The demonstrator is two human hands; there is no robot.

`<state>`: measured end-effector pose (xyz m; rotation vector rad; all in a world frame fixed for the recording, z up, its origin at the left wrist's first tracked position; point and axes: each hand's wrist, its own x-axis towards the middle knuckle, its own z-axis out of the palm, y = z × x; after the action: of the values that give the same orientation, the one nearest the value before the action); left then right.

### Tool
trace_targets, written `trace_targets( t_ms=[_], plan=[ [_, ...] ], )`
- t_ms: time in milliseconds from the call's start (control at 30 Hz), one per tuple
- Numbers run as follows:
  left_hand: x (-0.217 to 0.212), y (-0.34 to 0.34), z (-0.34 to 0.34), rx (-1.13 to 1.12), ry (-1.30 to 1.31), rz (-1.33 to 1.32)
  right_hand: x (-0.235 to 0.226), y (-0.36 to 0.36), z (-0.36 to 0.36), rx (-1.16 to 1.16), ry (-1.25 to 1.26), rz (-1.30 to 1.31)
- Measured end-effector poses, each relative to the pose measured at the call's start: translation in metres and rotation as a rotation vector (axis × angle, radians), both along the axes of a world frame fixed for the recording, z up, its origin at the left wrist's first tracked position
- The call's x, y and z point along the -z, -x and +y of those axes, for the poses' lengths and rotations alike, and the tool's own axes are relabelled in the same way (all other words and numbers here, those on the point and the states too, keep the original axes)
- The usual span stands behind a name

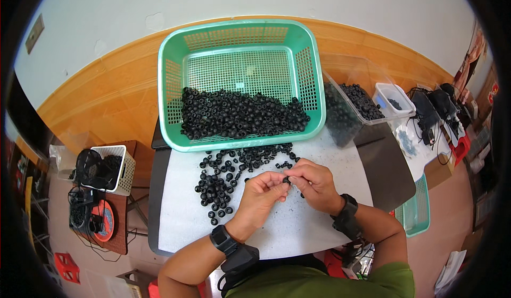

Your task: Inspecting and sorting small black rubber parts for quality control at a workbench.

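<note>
Between the fingertips of both my hands is a small black round part (pixel 287 180), mostly covered by the fingers. My left hand (pixel 261 192) pinches it from the left, and my right hand (pixel 316 185) grips it from the right, thumb and forefinger closed. The two hands meet over a white sheet (pixel 181 202) on the table. Just left of them lies a loose cluster of black round parts (pixel 214 190), several showing holes. More small black pieces (pixel 255 157) are spread beyond the hands, below the front rim of a green mesh basket (pixel 242 144).
The basket leans up, with a heap of black parts (pixel 234 114) along its lower side. A clear bin (pixel 373 121) of similar parts stands to its right, beside a white tub (pixel 382 89). At far left, a white basket (pixel 128 173) and red plate (pixel 108 221) sit on a side table.
</note>
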<state>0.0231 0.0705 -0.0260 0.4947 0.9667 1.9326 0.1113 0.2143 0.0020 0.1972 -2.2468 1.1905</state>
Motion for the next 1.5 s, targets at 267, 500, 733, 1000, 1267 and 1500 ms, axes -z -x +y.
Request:
trace_targets(
  t_ms=[267, 500, 733, 1000, 1267, 1500],
  plan=[
    [0.001, -0.001, 0.000, -0.034, -0.013, 0.106, 0.002, 0.001, -0.004, 0.026, 0.086, 0.037],
    [-0.002, -0.002, 0.001, -0.056, -0.003, 0.129, -0.004, -0.001, -0.004, 0.057, 0.085, -0.005],
    [-0.003, -0.003, 0.001, -0.075, 0.018, 0.184, -0.002, 0.000, -0.003, 0.023, 0.043, 0.042],
    [-0.001, -0.004, 0.001, -0.083, 0.005, 0.161, 0.004, 0.002, -0.004, 0.003, -0.013, 0.076],
    [-0.001, -0.005, 0.000, -0.110, 0.058, 0.263, 0.006, 0.003, -0.005, 0.027, -0.045, 0.098],
    [-0.007, -0.007, -0.002, -0.114, 0.071, 0.273, 0.006, 0.002, 0.002, 0.067, -0.305, 0.221]
  ],
)
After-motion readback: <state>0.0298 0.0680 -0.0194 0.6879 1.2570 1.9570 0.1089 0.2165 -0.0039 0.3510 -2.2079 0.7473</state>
